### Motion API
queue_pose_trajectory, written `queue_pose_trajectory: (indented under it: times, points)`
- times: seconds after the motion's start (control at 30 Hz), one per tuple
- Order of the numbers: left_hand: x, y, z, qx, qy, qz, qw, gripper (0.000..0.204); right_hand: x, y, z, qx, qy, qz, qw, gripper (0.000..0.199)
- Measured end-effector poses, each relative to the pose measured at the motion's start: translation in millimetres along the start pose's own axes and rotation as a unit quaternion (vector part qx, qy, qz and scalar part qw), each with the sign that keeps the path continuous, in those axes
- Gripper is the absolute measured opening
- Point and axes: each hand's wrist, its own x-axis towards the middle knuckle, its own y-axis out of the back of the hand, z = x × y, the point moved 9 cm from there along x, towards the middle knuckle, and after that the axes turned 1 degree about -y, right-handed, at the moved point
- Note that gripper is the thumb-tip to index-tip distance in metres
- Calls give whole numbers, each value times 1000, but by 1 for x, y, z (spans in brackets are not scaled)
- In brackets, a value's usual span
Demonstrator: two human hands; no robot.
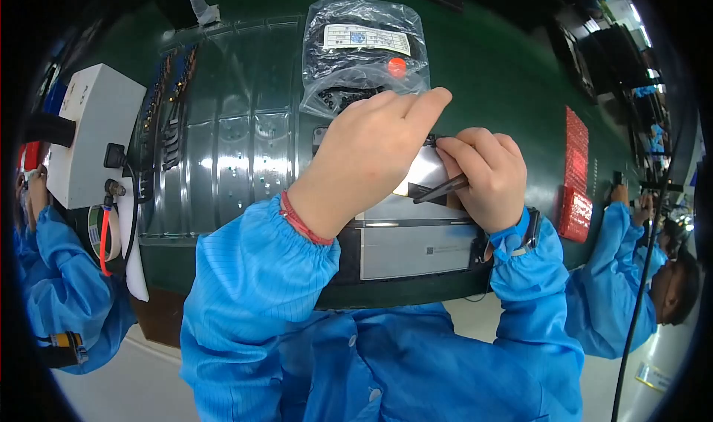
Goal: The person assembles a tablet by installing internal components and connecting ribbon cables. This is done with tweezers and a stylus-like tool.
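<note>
A flat electronic device with silver panels (431, 171) and a pale grey, battery-like slab (416, 252) lies before me. My left hand (368, 158) reaches over its left part, fingers bent and pressed together near the far edge. Its fingertips and anything between them are hidden. My right hand (486, 173) curls around dark tweezers (440, 190), whose tips slant down to the left over the device. The right thumb and index fingertip meet at a small black part (432, 139) by the device's far edge, close to my left fingers.
Beyond my hands lies a clear plastic bag (364, 59) of black parts. A transparent compartment tray (245, 154) spreads to the left, beside a white box (100, 136) and a tape roll (102, 232). Red bubble wrap (576, 173) lies right. People in blue sleeves work on both sides.
</note>
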Motion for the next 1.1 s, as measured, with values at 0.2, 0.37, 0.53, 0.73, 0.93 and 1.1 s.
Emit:
queue_pose_trajectory:
  times: [0.2,0.37,0.53,0.73,0.93,1.1]
  points:
    - [1,-2,6,-26,-30,-10,999,47,0,-1,0,-29,9,-4,1000,29]
    - [-2,-8,9,-35,-32,-46,998,49,-2,-1,2,-15,-8,-12,1000,24]
    - [-4,-13,13,24,-47,-88,995,51,-7,33,39,114,-122,7,986,18]
    - [-3,-16,30,162,-88,-128,974,53,-65,44,71,161,-188,-88,965,31]
    - [-5,-17,24,121,-79,-147,978,49,-74,35,67,-2,-154,-86,984,23]
    - [-7,-18,21,72,-71,-155,983,42,-75,35,97,319,-362,52,874,18]
